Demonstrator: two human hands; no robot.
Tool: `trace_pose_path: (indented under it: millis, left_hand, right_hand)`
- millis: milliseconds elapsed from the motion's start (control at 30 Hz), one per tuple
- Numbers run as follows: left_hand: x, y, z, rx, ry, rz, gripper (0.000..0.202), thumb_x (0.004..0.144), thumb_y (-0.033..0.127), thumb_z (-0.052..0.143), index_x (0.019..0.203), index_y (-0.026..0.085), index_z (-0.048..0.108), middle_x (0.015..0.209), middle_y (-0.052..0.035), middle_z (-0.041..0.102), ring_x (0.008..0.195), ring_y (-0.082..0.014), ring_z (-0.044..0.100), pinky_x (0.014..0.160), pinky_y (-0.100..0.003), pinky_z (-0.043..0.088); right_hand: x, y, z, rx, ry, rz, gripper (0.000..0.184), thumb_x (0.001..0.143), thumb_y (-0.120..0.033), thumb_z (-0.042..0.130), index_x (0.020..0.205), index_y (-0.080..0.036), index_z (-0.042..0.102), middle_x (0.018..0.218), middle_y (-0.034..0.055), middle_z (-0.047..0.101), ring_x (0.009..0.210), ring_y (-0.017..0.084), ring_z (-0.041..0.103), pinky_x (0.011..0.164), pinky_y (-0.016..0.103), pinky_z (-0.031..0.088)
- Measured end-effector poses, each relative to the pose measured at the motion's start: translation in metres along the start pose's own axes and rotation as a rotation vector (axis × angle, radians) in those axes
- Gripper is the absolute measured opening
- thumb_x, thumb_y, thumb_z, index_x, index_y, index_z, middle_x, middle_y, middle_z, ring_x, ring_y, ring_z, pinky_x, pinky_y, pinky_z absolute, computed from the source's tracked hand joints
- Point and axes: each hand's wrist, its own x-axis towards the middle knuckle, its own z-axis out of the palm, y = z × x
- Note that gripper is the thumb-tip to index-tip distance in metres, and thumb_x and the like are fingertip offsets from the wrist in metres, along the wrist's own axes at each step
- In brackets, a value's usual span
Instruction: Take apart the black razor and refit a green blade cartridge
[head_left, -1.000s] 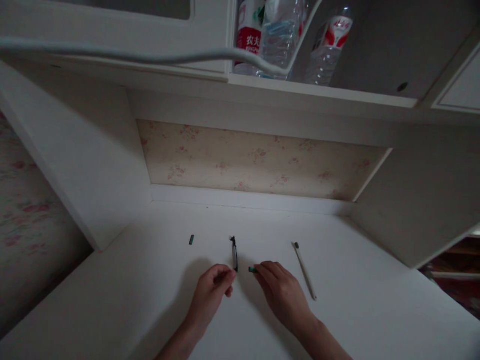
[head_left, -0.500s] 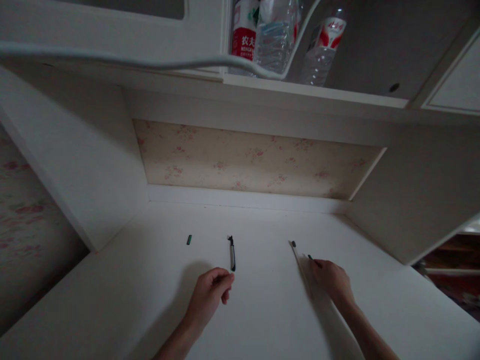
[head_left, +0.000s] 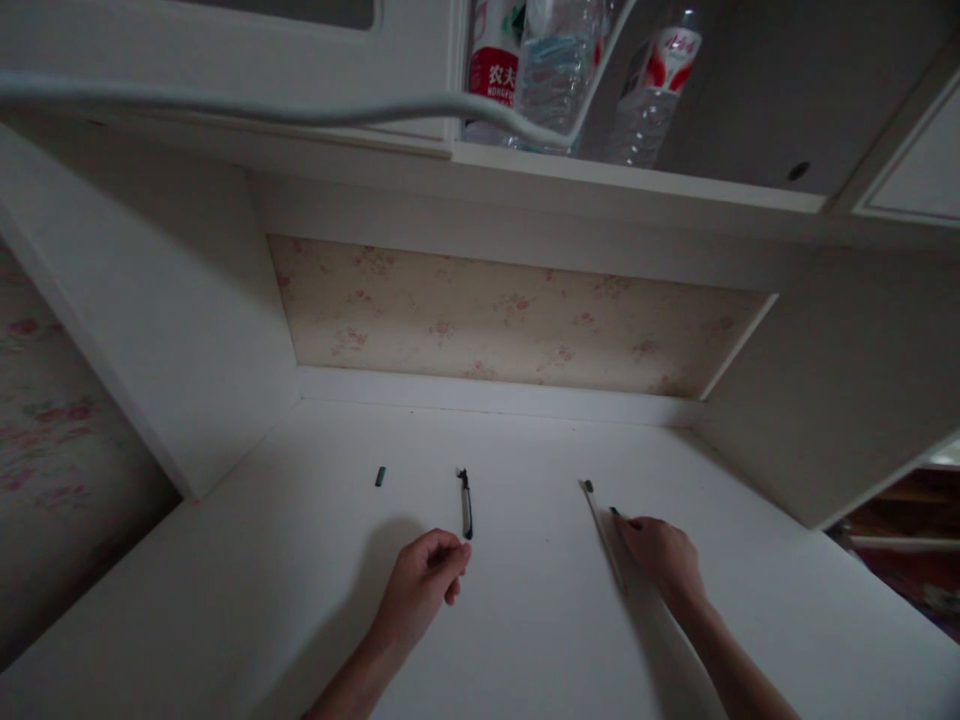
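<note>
My left hand (head_left: 426, 580) is closed in a pinch. Its fingertips come right up to the lower end of a slim black razor-like piece (head_left: 467, 505) with a hooked top; whether they grip anything I cannot make out. On the right, my right hand (head_left: 664, 560) pinches a small dark green piece (head_left: 615, 511), mostly hidden by the fingers. Just left of that hand lies a thin toothbrush (head_left: 602, 530) with a dark head and a pale handle. A small green-and-black strip (head_left: 381, 477) lies by itself farther left.
The white tabletop (head_left: 517, 620) sits between side panels (head_left: 825, 400). Floral wallpaper (head_left: 480, 320) shows behind it. An upper shelf (head_left: 637, 180) holds plastic bottles (head_left: 652, 100), and a pale cable (head_left: 300, 110) hangs across its front.
My right hand has moved slightly left, with the green piece nearer the toothbrush. The toothbrush handle shows more plainly. My left hand keeps its pinch, and the view has shifted a little.
</note>
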Motion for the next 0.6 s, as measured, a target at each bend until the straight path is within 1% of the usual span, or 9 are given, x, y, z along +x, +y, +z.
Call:
trace_pose_path:
  millis: [100, 233, 333, 433, 533, 600]
  left_hand:
    - [0.000, -0.003, 0.000, -0.033, 0.006, 0.022, 0.025, 0.076, 0.039, 0.063, 0.069, 0.017, 0.054, 0.056, 0.0041, 0.051, 0.046, -0.0092, 0.046, 0.043, -0.020, 0.036]
    - [0.001, -0.009, -0.001, -0.064, 0.018, 0.042, 0.017, 0.074, 0.031, 0.063, 0.077, 0.018, 0.054, 0.058, 0.0048, 0.052, 0.046, -0.0094, 0.047, 0.042, -0.019, 0.036]
    - [0.001, -0.011, -0.002, -0.051, 0.042, 0.053, 0.013, 0.073, 0.026, 0.062, 0.078, 0.018, 0.054, 0.057, 0.0048, 0.053, 0.046, -0.0094, 0.048, 0.043, -0.019, 0.037]
    - [0.002, -0.012, -0.004, -0.039, 0.056, 0.050, 0.011, 0.073, 0.025, 0.061, 0.077, 0.018, 0.054, 0.056, 0.0049, 0.053, 0.046, -0.0095, 0.048, 0.044, -0.020, 0.038]
    - [0.002, -0.009, -0.005, -0.035, 0.059, 0.027, 0.013, 0.075, 0.030, 0.061, 0.077, 0.018, 0.055, 0.059, 0.0042, 0.053, 0.049, -0.0107, 0.049, 0.045, -0.020, 0.039]
    - [0.002, -0.005, -0.007, 0.004, 0.053, 0.015, 0.018, 0.075, 0.035, 0.061, 0.082, 0.019, 0.057, 0.068, 0.0012, 0.058, 0.053, -0.0122, 0.052, 0.044, -0.020, 0.039]
  right_hand:
    - [-0.001, -0.001, -0.001, -0.001, 0.007, 0.007, 0.049, 0.087, -0.049, 0.037, 0.089, -0.019, 0.075, 0.091, 0.0154, 0.073, 0.090, 0.031, 0.066, 0.069, 0.034, 0.045]
    - [-0.002, -0.001, -0.001, 0.014, 0.011, 0.005, 0.049, 0.087, -0.050, 0.036, 0.087, -0.019, 0.074, 0.091, 0.0146, 0.073, 0.089, 0.031, 0.066, 0.069, 0.033, 0.045]
    - [-0.003, -0.001, -0.001, 0.028, 0.016, 0.002, 0.048, 0.087, -0.051, 0.036, 0.086, -0.020, 0.073, 0.093, 0.0136, 0.073, 0.090, 0.030, 0.066, 0.069, 0.033, 0.044]
    - [-0.005, -0.001, -0.003, 0.045, 0.027, -0.001, 0.051, 0.088, -0.054, 0.034, 0.085, -0.020, 0.073, 0.092, 0.0131, 0.073, 0.088, 0.030, 0.066, 0.068, 0.033, 0.044]
    - [-0.013, -0.006, -0.009, 0.087, 0.107, -0.034, 0.053, 0.089, -0.055, 0.031, 0.083, -0.020, 0.071, 0.093, 0.0118, 0.072, 0.085, 0.027, 0.066, 0.067, 0.031, 0.043]
    - [-0.021, -0.014, -0.014, 0.127, 0.184, -0.086, 0.050, 0.090, -0.053, 0.032, 0.081, -0.021, 0.070, 0.092, 0.0103, 0.072, 0.082, 0.025, 0.066, 0.066, 0.030, 0.043]
